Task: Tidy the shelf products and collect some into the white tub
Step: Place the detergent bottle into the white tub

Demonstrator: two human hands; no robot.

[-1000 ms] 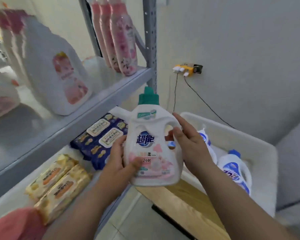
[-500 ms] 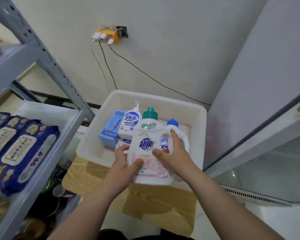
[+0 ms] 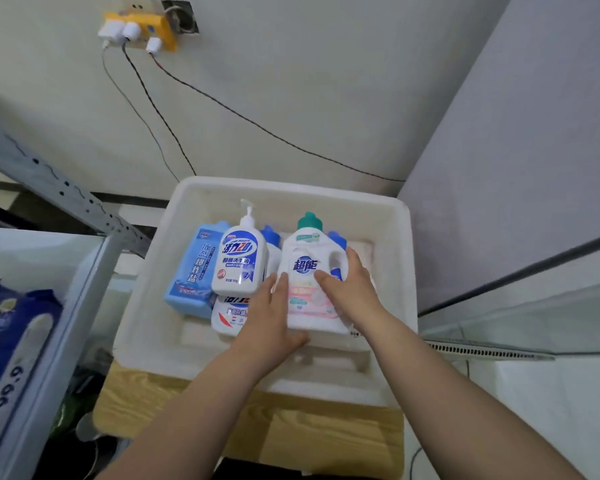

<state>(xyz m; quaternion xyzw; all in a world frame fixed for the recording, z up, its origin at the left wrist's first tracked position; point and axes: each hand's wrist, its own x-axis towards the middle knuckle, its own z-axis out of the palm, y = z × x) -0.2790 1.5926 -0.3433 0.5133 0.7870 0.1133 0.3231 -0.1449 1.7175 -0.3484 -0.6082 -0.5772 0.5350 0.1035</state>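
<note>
**Desk:** Report the item's position.

**Operator:** From my remote station I see the detergent bottle [image 3: 305, 271], green cap pointing away from the wearer. It is inside the white tub [image 3: 397, 216], in the right half, just beside the pump bottle [image 3: 239, 261]. It lies over the blue-capped bottles [image 3: 338, 239]. I cannot tell whether its weight rests on them.

**Desk:** Hands?

**Operator:** Both are on it. The left hand [image 3: 269, 317] has its fingers pressed together along the left flank, thumb tucked under the base. The right hand [image 3: 352, 289] lays its thumb across the front label and curls its fingers round the handle side.

**Desk:** Reason for the two-handed hold?

**Operator:** My judgement is that the slot is tight. The pump bottle and the blue pack [image 3: 191, 271] fill the left half, so the bottle must be steered down without knocking the pump head. Label up matches its neighbours.

**Desk:** Stage?

**Operator:** Placement is nearly done and release is not yet made. Risk noted: it may slide off the rounded bottles beneath.
</note>
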